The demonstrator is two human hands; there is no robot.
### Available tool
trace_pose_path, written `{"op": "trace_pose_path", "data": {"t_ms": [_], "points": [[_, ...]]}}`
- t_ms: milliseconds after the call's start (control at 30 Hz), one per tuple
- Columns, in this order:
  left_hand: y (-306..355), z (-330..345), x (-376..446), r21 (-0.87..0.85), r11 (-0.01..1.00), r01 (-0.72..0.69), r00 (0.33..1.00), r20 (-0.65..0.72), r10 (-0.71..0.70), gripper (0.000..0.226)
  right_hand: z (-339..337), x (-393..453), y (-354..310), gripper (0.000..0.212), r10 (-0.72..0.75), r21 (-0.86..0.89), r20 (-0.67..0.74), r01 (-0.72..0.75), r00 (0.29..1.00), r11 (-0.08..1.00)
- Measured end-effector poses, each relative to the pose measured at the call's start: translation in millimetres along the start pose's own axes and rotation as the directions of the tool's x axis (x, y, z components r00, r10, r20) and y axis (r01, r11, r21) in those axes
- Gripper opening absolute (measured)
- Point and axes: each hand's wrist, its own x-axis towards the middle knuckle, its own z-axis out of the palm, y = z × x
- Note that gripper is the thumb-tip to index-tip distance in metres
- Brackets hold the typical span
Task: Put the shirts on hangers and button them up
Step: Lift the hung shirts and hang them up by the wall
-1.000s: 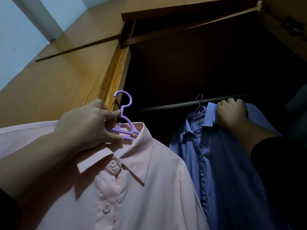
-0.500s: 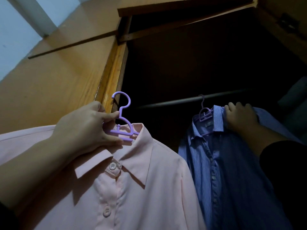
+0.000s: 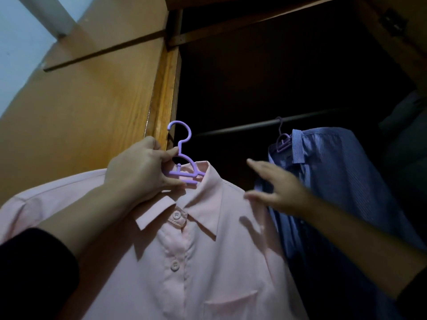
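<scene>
The pink shirt (image 3: 208, 262) fills the lower centre of the frame, buttoned at the collar and down the placket, hung on a purple hanger (image 3: 182, 158). The left hand (image 3: 141, 172) pinches the hanger's neck, thumb and fingers curled round it, hook free in the air. The right hand (image 3: 279, 188) hovers just right of the pink shoulder, fingers spread and straight, gripping nothing. Behind it, right of centre, a blue striped shirt (image 3: 335, 181) hangs from the wardrobe rail (image 3: 242, 129). A wooden wardrobe door (image 3: 92, 100) fills the left.
</scene>
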Motion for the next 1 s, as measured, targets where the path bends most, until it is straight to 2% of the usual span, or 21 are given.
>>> {"op": "trace_pose_path", "data": {"t_ms": [100, 200, 367, 600, 667, 733, 833, 1000], "points": [[-2, 0, -4, -0.008, 1.000, 0.003, 1.000, -0.014, -0.003, 0.077, 20, -7, -25, 0.109, -0.001, -0.031, 0.177, 0.007, 0.984, 0.999], [-5, -1, -8, -0.009, 1.000, 0.007, 1.000, -0.030, -0.008, 0.071, 35, -12, -35, 0.121, 0.017, -0.037, 0.225, -0.009, 0.974, 0.999], [-12, -3, -10, -0.095, 0.995, 0.019, 0.999, -0.030, -0.022, 0.070, 42, -10, -37, 0.115, -0.006, -0.045, 0.149, 0.013, 0.989, 0.999], [-25, -2, -4, -0.260, 0.965, 0.010, 1.000, 0.002, -0.010, 0.091, 39, -12, -30, 0.110, -0.025, -0.033, 0.053, 0.027, 0.998, 0.999], [-28, -6, 6, -0.311, 0.947, 0.081, 0.996, 0.003, -0.084, 0.078, 34, -15, -24, 0.109, -0.017, -0.042, 0.055, 0.019, 0.998, 0.999], [-35, -7, 14, -0.231, 0.965, 0.124, 0.992, 0.048, -0.116, 0.059, 24, -18, -17, 0.113, 0.002, -0.051, 0.064, 0.001, 0.998, 0.999], [-43, -1, 16, -0.088, 0.992, 0.085, 0.987, 0.143, -0.072, 0.060, 7, -20, 1, 0.116, 0.035, -0.063, 0.048, -0.031, 0.998, 0.998], [-39, 4, 12, -0.143, 0.984, 0.109, 0.987, 0.134, -0.090, 0.065, -23, -20, 30, 0.120, 0.106, -0.147, 0.023, -0.102, 0.994, 0.984]]}}
